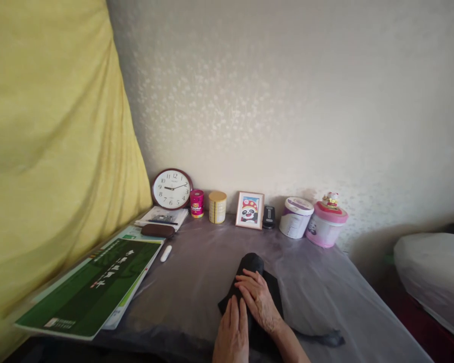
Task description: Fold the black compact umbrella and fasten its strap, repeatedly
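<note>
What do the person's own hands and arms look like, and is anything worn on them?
Both the left hand and the right hand are bare: five-fingered human hands, without gloves and with no ring visible. On the right forearm, no sleeve, watch or bracelet shows in the part seen. The picture's lower edge hides the left forearm.

The black bundle is matt, probably cloth; the table cover smooth, faintly glossy.
</note>
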Demonstrator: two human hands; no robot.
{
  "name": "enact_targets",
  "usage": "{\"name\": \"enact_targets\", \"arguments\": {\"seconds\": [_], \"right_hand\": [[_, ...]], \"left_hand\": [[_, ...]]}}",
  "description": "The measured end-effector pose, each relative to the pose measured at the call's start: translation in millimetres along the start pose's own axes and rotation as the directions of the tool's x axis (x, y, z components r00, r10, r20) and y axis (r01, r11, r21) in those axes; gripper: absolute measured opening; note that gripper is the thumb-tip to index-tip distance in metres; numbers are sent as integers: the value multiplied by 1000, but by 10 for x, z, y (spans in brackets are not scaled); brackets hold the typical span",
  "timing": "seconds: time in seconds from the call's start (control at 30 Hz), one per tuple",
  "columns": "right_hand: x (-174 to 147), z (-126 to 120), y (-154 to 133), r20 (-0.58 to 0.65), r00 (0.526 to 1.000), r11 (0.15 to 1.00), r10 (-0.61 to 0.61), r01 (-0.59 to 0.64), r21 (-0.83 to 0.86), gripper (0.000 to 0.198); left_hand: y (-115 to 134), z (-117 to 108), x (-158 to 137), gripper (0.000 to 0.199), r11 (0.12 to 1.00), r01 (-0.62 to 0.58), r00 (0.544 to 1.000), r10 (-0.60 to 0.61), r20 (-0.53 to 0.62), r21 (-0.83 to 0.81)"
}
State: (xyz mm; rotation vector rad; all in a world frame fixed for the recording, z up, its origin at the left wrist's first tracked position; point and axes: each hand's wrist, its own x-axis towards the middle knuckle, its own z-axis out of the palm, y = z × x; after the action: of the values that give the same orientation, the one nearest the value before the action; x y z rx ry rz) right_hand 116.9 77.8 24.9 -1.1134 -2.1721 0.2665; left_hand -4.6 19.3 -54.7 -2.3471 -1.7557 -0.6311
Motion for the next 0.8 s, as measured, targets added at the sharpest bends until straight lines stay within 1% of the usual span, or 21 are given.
{"name": "enact_targets", "arguments": {"seconds": [0.07,0.13,0.23,0.33,0.4,0.43,0.5,0.6,0.67,0.73,0.8], "right_hand": [[88,50,151,24,999,999,44,-43,-13,32],[211,86,297,21,997,997,81,-80,-22,34],[396,102,484,-45,991,989,125,-128,-69,34],[462,64,630,-187,962,961,197,-227,-159,33],[393,22,706,-278,925,927,258,-318,-198,33],[326,0,737,-304,909,913,284,-353,-203,32],[149,-38,783,-313,896,903,316,-385,-191,31],[-123,-79,814,-283,890,903,357,-406,-140,31],[-251,-108,824,-261,880,898,398,-431,-83,31],[-325,-156,844,-244,859,885,451,-466,-5,31],[-359,-231,878,-244,830,864,501,-498,79,33]], "left_hand": [[-18,-4,21,74,998,31,992,-24,127,-52],[-48,-41,50,75,994,69,973,-48,225,-87],[-79,-161,112,72,988,105,956,-70,285,-109],[-77,-343,188,70,986,134,944,-97,317,-100],[-65,-478,228,78,985,152,924,-114,365,-77],[-59,-543,241,84,986,154,912,-114,394,-71],[-48,-659,254,95,984,158,889,-106,445,-80],[-40,-781,251,99,964,207,864,-100,493,-167],[-52,-846,249,96,940,250,869,-113,481,-231],[-92,-926,257,91,906,280,895,-128,427,-317],[-166,-1039,273,86,826,319,909,-127,398,-465]]}}
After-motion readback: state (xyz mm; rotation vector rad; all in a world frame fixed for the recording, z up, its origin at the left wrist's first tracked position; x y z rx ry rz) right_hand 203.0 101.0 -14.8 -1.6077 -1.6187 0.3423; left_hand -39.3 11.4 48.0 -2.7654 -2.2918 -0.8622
